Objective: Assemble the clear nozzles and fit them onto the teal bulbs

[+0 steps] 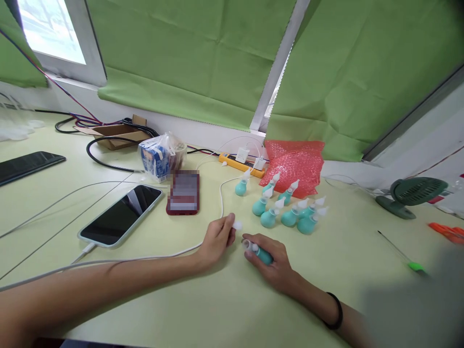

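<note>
My left hand point(216, 238) rests on the pale green table point(217, 309) and pinches a small white tip point(237, 225) between its fingers. Just to its right, my right hand point(272, 263) is closed around a teal rubber bulb point(263, 254) whose clear neck points toward the left hand. The tip and the bulb's neck are a short gap apart. Behind both hands stands a cluster of several teal bulbs with white tips point(286, 208), all upright.
A phone point(121, 214) on a white cable lies at the left, a red phone point(183, 193) behind it. Red bubble wrap point(295, 162), an orange power strip point(239, 163), a wrapped carton point(159, 157), a green fan point(411, 193) and a green-tipped stick point(398, 251) lie around.
</note>
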A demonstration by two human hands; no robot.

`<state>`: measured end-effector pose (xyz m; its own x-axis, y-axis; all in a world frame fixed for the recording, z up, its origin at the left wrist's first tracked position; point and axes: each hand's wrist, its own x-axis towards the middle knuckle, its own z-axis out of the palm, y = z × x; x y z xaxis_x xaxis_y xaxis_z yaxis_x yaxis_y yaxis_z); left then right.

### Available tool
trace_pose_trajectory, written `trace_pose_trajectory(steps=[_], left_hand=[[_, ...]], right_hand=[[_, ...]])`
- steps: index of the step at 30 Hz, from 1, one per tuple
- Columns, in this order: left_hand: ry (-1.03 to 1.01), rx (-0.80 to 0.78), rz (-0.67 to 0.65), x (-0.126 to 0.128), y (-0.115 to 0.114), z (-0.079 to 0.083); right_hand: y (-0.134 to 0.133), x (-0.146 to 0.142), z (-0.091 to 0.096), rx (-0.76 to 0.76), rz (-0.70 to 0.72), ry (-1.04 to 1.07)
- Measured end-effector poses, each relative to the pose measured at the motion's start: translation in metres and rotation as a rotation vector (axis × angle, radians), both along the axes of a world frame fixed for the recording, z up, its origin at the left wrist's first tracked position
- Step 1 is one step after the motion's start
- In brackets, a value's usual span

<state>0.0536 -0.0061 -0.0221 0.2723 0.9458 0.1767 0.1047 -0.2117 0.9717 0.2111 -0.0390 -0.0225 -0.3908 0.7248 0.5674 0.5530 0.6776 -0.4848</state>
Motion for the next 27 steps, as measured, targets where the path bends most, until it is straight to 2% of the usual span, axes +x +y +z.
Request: trace_pose_trajectory(steps=[2,5,7,9,13,19,23,27], left_hand=[[0.164,0.22,-0.027,-0.003,0.003,0.002],[0.527,0.523,-0.017,-0.006,0.012,0.001],[0.699,0.607,-0.01,-0.006,0.018,-0.002],[0.772,0.642,-0.026,-0.006,0.022,-0.006],[0.731,0.692,-0.045,-0.005,0.022,-0.008],[0.431,0.82,-0.074,-0.009,0.014,-0.002],[0.446,0.935,-0.141,-0.009,0.011,-0.002],[0.506,0.999,-0.129,-0.008,0.012,-0.003]], right_hand=[[-0.001,0.003,0.001,-0.049,0.059,-0.061],[-0.003,0.008,0.001,-0.063,0.085,-0.102],[-0.005,0.011,0.001,-0.052,0.07,-0.088],[-0.006,0.014,0.0,-0.046,0.034,-0.053],[-0.005,0.017,-0.002,-0.1,-0.068,-0.005],[0.003,0.016,-0.002,-0.223,-0.129,0.04],[0.005,0.014,0.0,-0.305,-0.131,0.095],[0.007,0.014,0.001,-0.35,-0.137,0.124]])
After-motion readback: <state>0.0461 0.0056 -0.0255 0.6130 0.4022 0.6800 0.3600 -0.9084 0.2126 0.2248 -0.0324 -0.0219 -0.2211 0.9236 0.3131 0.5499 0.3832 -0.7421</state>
